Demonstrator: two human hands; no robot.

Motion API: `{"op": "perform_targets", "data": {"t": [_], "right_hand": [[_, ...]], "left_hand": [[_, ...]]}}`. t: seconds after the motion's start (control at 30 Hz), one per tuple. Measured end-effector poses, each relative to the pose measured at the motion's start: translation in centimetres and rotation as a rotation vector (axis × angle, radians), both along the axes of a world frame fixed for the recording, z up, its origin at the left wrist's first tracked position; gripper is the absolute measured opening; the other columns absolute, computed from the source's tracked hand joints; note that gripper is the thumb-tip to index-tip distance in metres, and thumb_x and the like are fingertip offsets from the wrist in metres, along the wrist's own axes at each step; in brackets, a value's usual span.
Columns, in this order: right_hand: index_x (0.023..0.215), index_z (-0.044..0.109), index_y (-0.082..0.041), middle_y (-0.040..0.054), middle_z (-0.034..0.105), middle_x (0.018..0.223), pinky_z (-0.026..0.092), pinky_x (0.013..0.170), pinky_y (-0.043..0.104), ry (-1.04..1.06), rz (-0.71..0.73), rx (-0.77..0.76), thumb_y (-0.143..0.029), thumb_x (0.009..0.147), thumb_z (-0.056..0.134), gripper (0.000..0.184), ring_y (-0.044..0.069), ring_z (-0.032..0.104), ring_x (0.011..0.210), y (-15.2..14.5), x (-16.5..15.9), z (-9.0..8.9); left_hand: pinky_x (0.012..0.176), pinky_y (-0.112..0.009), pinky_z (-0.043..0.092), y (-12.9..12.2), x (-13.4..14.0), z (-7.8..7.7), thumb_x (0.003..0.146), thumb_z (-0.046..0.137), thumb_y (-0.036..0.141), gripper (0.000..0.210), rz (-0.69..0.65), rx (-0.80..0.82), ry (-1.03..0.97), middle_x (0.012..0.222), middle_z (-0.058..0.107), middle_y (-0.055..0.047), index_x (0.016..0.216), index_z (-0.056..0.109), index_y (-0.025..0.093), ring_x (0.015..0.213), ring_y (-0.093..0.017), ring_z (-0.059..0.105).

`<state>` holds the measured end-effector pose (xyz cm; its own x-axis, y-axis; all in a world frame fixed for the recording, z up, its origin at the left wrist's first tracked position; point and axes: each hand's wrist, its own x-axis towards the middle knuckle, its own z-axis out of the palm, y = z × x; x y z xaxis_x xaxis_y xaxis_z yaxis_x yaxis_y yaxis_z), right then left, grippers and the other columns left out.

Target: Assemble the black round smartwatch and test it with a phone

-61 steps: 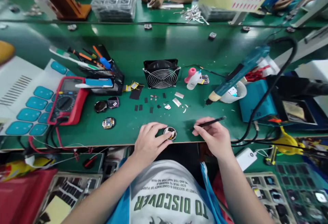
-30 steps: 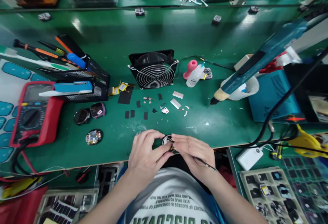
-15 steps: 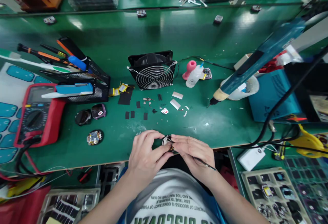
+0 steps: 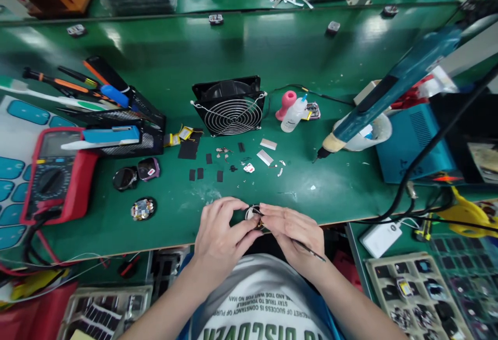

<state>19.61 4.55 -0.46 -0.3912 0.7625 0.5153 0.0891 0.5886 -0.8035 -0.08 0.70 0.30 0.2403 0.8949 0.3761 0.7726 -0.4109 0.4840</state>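
Note:
At the front edge of the green bench, my left hand pinches a small round watch-like casing between thumb and fingers. A pale disc and a dark rim show on the casing; the fingers cover much of it. From the other side, my right hand is closed around slender dark tweezers, whose rear end points down to the right. Their tips reach the casing, but the exact contact is too small to make out. Beyond the hands lie small black pads and a white piece.
A black fan stands behind the parts, a white bottle to its right. A blue-handled soldering iron slants down at the right. On the left are a red multimeter, a tool holder and a round circuit module.
The tweezers' rear end has tipped slightly downward, and the right hand has shifted a touch. The left hand keeps its hold on the casing. The whole view has drifted very slightly.

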Motion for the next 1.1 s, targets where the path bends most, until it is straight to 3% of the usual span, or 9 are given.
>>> {"op": "perform_targets", "data": {"t": [0.27,0.7,1.1], "right_hand": [[0.126,0.073,-0.022,0.0073,0.08,0.114,0.066,0.1,0.039,-0.015,0.032,-0.003,-0.001,0.095,0.063,0.038,0.024,0.075,0.115,0.0,0.2,-0.41],[0.12,0.074,-0.017,0.01,0.08,0.115,0.064,0.102,0.033,-0.019,0.019,0.02,0.002,0.092,0.065,0.035,0.022,0.074,0.117,-0.06,0.14,-0.51],[0.127,0.072,-0.02,0.0089,0.08,0.116,0.066,0.099,0.039,-0.007,0.027,0.018,-0.001,0.095,0.063,0.038,0.025,0.075,0.116,-0.1,0.13,-0.63]], "left_hand": [[0.09,-0.042,0.043,-0.09,-0.02,-0.01,0.1,0.066,0.032,0.014,0.007,0.008,0.011,0.111,0.065,-0.008,0.098,0.076,0.023,0.111,-0.027,0.056],[0.089,-0.042,0.043,-0.05,-0.08,0.07,0.099,0.068,0.031,0.012,0.007,0.01,0.01,0.111,0.066,-0.008,0.098,0.076,0.022,0.11,-0.027,0.057],[0.089,-0.041,0.043,-0.02,-0.05,0.11,0.099,0.068,0.031,0.012,0.008,0.017,0.013,0.111,0.066,-0.008,0.098,0.076,0.023,0.11,-0.026,0.057]]}}
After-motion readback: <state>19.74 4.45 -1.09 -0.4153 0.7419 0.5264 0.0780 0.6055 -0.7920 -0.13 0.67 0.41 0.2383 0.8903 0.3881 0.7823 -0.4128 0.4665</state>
